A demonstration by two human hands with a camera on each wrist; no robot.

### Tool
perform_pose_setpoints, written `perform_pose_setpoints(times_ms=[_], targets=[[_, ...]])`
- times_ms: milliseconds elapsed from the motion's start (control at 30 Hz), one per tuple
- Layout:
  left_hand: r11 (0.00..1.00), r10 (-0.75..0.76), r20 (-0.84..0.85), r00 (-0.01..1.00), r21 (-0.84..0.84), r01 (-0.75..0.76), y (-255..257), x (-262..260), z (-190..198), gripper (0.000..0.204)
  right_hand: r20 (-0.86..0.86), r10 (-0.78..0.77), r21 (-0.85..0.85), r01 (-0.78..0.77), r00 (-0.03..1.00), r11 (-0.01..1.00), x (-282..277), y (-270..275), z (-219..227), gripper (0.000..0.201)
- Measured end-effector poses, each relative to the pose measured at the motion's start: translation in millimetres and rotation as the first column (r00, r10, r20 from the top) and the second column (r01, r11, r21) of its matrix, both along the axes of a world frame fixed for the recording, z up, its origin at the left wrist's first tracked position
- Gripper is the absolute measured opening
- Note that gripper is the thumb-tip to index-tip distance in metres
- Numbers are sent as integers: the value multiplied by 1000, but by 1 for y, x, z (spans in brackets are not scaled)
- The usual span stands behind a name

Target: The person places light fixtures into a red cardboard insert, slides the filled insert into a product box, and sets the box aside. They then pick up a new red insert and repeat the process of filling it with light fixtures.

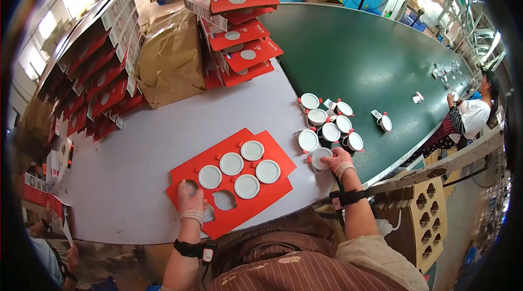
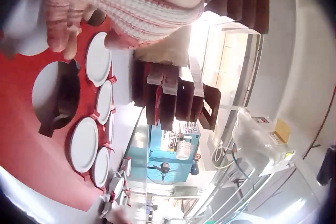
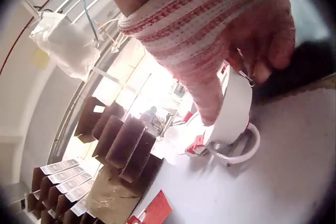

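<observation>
A red card sheet (image 1: 239,220) with round cut-outs lies on the white table, several white round downlights (image 1: 247,186) sitting in it. My left hand (image 1: 192,201), in a striped knit glove, rests on the sheet's left end beside uncovered cut-outs; in the left wrist view its fingers (image 2: 58,29) stretch over the red surface. At the table's right part, my right hand (image 1: 340,161) grips another white downlight (image 1: 320,158) by its rim. The right wrist view shows that downlight (image 3: 233,111) tilted, with red clips and a white cable loop below it.
A cluster of downlights (image 1: 330,131) stands by the green belt (image 1: 348,46), and a single one (image 1: 385,123) farther right. Stacked red cartons (image 1: 239,35) and a brown-paper bundle (image 1: 169,57) line the back. Another person (image 1: 473,114) works at the belt's far right.
</observation>
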State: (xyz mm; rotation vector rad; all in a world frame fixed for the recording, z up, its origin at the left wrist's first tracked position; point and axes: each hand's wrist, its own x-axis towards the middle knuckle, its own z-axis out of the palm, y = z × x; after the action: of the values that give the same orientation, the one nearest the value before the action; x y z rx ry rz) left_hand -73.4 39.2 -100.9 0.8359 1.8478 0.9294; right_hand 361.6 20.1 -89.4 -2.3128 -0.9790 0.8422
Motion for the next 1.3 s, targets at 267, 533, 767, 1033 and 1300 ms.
perform_pose_setpoints(times_ms=[267, 533, 767, 1033, 1300], targets=[[663, -631, -193, 752, 369, 651, -38, 67, 60, 49, -513, 397, 585, -29, 761, 810, -98, -27, 49, 31], [442, -651, -227, 725, 663, 604, -47, 87, 94, 48, -524, 676, 682, -221, 518, 697, -165, -52, 76, 38], [527, -782, -51, 621, 477, 703, -58, 65, 97, 59, -5, 850, 605, -676, 527, 422, -162, -31, 141, 22], [489, -872, 151, 466, 328, 808, -70, 48, 113, 82, 30, 989, 363, -924, 143, 122, -175, -21, 159, 12], [446, -894, 288, 344, 489, 750, -78, 38, 120, 60, -248, 957, 499, -827, 149, 258, -176, -30, 137, 9]])
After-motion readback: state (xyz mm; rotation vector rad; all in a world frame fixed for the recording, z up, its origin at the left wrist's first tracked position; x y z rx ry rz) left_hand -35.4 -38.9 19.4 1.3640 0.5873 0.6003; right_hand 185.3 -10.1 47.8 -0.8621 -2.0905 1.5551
